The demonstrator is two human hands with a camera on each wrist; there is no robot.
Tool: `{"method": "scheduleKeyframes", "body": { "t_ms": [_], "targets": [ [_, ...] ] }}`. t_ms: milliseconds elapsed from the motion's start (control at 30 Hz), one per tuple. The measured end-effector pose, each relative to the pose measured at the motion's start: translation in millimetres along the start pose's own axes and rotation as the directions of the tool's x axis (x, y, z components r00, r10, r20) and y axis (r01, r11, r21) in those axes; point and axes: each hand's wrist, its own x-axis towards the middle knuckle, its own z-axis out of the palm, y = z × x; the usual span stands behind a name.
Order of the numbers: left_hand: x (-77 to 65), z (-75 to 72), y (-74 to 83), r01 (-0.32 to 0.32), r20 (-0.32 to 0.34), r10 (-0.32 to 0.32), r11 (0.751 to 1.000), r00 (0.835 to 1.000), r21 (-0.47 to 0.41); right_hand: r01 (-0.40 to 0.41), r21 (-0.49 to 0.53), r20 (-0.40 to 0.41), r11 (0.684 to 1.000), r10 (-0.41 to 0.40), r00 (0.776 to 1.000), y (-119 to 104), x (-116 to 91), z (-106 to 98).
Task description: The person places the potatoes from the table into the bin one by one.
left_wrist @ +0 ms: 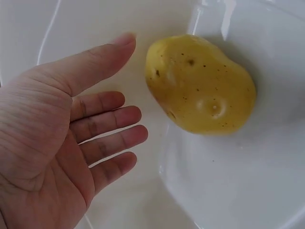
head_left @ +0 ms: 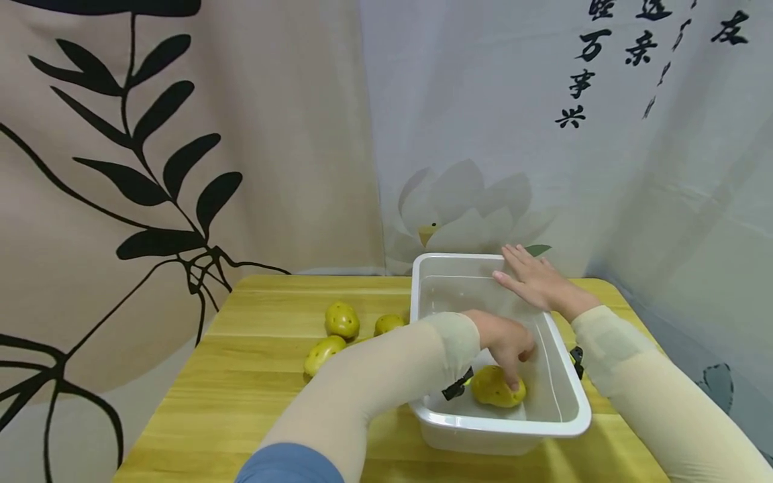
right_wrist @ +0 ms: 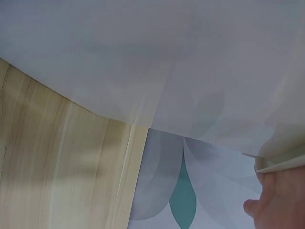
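Observation:
My left hand [head_left: 502,337] reaches down inside a white plastic bin [head_left: 477,439], close above a yellow potato [head_left: 496,388] with dark specks. In the left wrist view the same potato [left_wrist: 202,86] lies on the bin's white floor, just beyond the fingertips. That hand [left_wrist: 71,129] has its thumb spread from loosely extended fingers, and a gap shows between them and the potato. At the far right corner of the bin, my right hand [head_left: 540,280] rests on the rim with fingers extended. Only part of the right hand [right_wrist: 279,200] shows in the right wrist view.
Left of the bin, potatoes [head_left: 342,319] lie on the wooden table [head_left: 253,376]; my left sleeve partly covers that group. Printed cloth [head_left: 302,134] hangs behind the table. A black strap [head_left: 577,361] shows by the right forearm.

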Motion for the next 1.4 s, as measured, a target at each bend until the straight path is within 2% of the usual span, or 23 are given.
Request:
{"method": "scheduleKeyframes", "body": {
  "t_ms": [433, 700, 967, 1400],
  "targets": [
    [-13.8, -15.6, 1.4, -0.002, -0.015, 0.002, 1.000, 1.000, 0.002, 0.013, 0.003, -0.022, 1.000, -0.013, 1.000, -2.7, 0.1, -0.1],
    [-30.7, -20.6, -0.4, 0.044, -0.013, -0.044, 0.999, 0.999, 0.018, 0.021, 0.008, -0.020, 1.000, -0.021, 1.000, -3.5, 0.9, 1.2],
    [-47.4, -24.7, -2.9, 0.057, -0.013, -0.057, 0.998, 0.998, -0.002, 0.022, 0.013, -0.013, 1.000, -0.022, 1.000, -6.5, -2.3, -1.3],
    [-75.0, -28.5, -11.9, -0.020, -0.086, 0.015, 0.998, 0.996, -0.055, 0.015, 0.000, -0.003, 1.000, -0.015, 1.000, -3.3, -0.1, 0.3]
  ]
}}
